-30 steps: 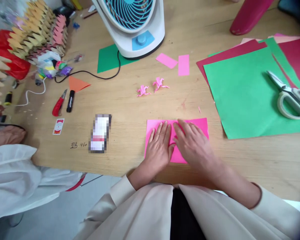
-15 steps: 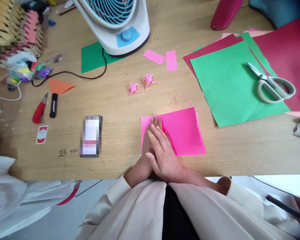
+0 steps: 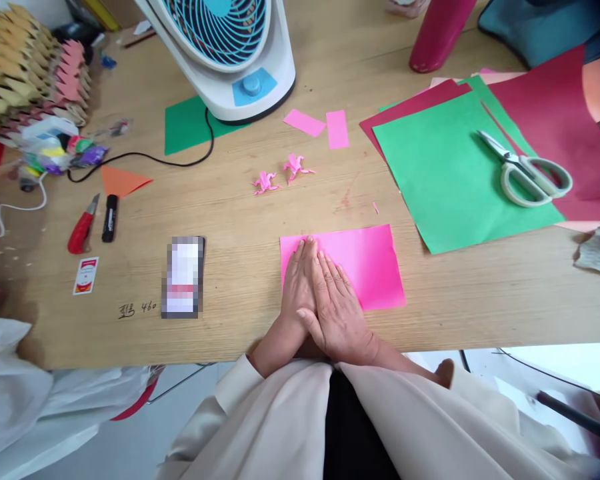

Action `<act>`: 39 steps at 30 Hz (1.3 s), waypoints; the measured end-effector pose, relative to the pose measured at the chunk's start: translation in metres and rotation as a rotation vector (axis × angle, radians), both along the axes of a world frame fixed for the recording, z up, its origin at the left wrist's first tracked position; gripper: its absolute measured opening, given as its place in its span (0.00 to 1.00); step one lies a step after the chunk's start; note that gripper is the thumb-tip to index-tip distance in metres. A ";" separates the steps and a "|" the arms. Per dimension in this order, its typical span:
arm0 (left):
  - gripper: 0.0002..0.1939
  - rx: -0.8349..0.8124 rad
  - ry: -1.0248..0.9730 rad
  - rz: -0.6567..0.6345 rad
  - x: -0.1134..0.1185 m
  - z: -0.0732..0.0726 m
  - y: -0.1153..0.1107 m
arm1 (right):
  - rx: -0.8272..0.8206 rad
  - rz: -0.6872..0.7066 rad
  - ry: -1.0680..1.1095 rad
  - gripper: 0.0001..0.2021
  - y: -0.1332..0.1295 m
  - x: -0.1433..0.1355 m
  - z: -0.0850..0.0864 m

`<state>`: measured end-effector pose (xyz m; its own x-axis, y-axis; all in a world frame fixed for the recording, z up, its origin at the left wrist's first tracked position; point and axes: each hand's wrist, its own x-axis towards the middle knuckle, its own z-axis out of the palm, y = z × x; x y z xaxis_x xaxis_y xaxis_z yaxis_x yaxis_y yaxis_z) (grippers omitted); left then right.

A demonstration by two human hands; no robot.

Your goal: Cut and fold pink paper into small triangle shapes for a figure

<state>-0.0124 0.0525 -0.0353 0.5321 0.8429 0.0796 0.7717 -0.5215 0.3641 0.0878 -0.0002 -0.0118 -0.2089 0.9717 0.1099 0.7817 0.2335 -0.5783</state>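
A bright pink paper sheet (image 3: 375, 267) lies flat on the wooden table near its front edge. My left hand (image 3: 299, 287) rests flat on the sheet's left part, fingers stretched out and pointing away from me. Flat beside it, touching it, is my right hand (image 3: 337, 303), its fingers stretched over the middle of the sheet. Neither hand grips anything. Beyond the sheet stand two small folded pink paper figures, one on the left (image 3: 266, 182) and one on the right (image 3: 296, 168). Behind them lie two pink paper rectangles (image 3: 337, 129).
A white fan (image 3: 260, 87) stands at the back. Scissors (image 3: 527, 175) lie on green paper (image 3: 430, 167) at the right. A phone (image 3: 183, 277), a red cutter (image 3: 83, 227) and a black marker (image 3: 110, 219) are on the left. At the far left, part of a person shows.
My right hand has slid off the left one and now lies beside it. The pink sheet's raised fold under my hands now looks flat. The view has shifted slightly.
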 end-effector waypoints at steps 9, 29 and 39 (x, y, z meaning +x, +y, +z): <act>0.32 0.046 -0.079 0.104 -0.006 -0.004 0.001 | 0.075 -0.007 -0.123 0.39 -0.008 0.021 -0.008; 0.33 0.049 0.119 0.004 0.001 0.022 -0.004 | 0.100 -0.170 -0.389 0.39 -0.032 0.099 -0.013; 0.33 0.008 0.260 -0.034 0.010 0.029 -0.006 | 0.097 -0.098 -0.433 0.39 -0.037 0.115 -0.003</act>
